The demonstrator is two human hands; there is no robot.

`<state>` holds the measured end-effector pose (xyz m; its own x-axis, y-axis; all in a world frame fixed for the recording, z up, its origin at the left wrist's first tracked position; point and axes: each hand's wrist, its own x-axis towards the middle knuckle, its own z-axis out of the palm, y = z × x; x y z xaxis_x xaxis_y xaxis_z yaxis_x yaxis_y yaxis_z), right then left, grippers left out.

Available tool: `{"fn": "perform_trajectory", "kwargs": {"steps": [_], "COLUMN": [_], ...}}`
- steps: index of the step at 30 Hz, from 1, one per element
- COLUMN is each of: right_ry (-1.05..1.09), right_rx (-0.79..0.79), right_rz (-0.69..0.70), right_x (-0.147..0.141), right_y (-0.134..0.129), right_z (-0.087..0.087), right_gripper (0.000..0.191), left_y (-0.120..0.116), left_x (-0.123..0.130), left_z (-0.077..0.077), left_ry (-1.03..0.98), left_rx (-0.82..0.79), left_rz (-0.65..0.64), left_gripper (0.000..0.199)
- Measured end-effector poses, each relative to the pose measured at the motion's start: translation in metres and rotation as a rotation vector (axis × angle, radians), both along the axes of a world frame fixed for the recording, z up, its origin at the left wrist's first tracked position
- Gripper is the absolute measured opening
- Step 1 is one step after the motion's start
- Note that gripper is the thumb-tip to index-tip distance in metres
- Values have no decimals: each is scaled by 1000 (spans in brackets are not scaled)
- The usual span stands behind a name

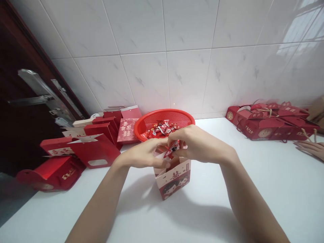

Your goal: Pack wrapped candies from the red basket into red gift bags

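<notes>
A small open box [174, 182] with a cartoon print of two figures stands on the white table, in pink and red. My right hand [194, 143] is closed on a red wrapped candy [172, 149] just above the box's opening. My left hand [145, 153] grips the box's upper left edge, its thumb at the rim. Behind both hands sits a red plastic basket [141, 126] holding several wrapped candies [162, 129]. The inside of the box is mostly hidden.
Several red boxes and bags [97, 150] stand at the left, beside a dark door [22, 101]. Closed red boxes [270, 123] are grouped at the back right. Another person's hand [312, 148] rests at the right edge. A tiled wall [187, 77] runs behind the table [207, 202].
</notes>
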<state>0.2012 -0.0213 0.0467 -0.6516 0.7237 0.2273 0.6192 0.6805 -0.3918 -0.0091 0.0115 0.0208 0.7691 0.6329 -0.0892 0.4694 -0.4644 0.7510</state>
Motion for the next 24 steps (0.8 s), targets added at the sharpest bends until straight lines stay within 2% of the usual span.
{"fn": "perform_trajectory", "kwargs": {"steps": [7,11,15,18,21,24], "right_ry": [52,-31,-67,-53,-13,-20], "right_rx": [-13,-3,-27,-37,-35,-47], "right_rz": [25,-39,-64,-66,-54,-18], "right_x": [0,3,5,6,6,6], "right_y": [1,3,3,2,3,4], "right_z": [-2,-3,-3,-3,-4,-5], "right_gripper": [14,13,16,12,9,8], "left_y": [-2,-3,-5,-10,-14,-15], "left_x": [-2,-4,0,4,6,5], "left_z": [2,6,6,6,8,9], "left_ry": [-67,-102,-58,12,71,80], "left_rx": [123,159,266,244,203,189], "left_rz": [71,106,151,192,167,132], "left_gripper": [31,11,22,20,18,26]}}
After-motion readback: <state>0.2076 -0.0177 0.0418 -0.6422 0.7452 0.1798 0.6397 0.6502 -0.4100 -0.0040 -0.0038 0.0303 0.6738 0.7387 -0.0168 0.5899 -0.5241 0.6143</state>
